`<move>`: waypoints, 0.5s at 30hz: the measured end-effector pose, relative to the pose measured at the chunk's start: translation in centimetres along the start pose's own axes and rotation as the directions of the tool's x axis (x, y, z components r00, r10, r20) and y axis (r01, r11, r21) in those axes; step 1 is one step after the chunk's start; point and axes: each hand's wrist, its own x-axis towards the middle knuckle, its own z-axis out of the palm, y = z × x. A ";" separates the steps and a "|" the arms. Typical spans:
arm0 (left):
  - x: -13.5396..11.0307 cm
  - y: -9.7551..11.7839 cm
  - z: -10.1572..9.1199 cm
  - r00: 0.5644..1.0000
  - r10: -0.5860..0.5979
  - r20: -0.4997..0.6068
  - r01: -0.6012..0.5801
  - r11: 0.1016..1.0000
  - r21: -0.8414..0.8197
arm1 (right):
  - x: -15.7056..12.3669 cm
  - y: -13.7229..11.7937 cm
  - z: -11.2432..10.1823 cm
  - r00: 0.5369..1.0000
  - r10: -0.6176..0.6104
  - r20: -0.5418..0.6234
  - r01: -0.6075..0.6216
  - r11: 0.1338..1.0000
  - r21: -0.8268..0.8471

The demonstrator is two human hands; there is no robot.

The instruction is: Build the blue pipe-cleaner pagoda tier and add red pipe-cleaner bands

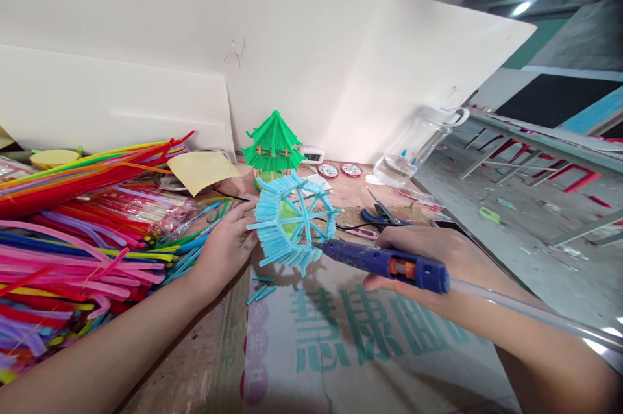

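Observation:
My left hand (226, 248) grips the left rim of a light-blue straw roof piece (292, 219), tilted so its spoked inside faces me. My right hand (428, 258) is wrapped round a blue glue gun (389, 265) with an orange trigger part. The gun's nozzle touches the lower right rim of the blue piece. A clear glue stick (525, 310) sticks out of the gun's back toward the right. Behind the blue piece stands a finished green straw pavilion (273, 145).
A heap of coloured straws and pipe cleaners (73, 232) fills the left. Scissors (382, 213), two round red lids (339, 170) and a clear plastic jar (413, 148) lie at the back right. A printed cardboard sheet (365, 349) covers the wooden table. White boards stand behind.

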 end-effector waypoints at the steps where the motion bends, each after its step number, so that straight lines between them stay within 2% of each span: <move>1: 0.0 0.0 0.0 1.000 0.006 -0.001 -0.006 1.000 0.002 | 0.0 0.0 -0.1 1.000 -0.003 0.001 0.003 1.000 0.011; 10: -0.1 -0.3 0.1 1.000 0.020 0.007 -0.020 1.000 0.002 | 0.2 0.3 -0.5 0.994 0.047 0.095 -0.063 0.983 0.171; 13: 0.1 -0.3 0.2 1.000 0.006 0.011 -0.006 1.000 -0.012 | 0.1 1.0 -0.4 0.992 0.096 0.080 -0.119 0.923 0.365; 15: 0.2 -0.4 0.3 1.000 -0.010 0.019 0.010 0.999 -0.034 | 0.2 1.6 -0.4 0.990 0.143 -0.002 -0.121 0.847 0.518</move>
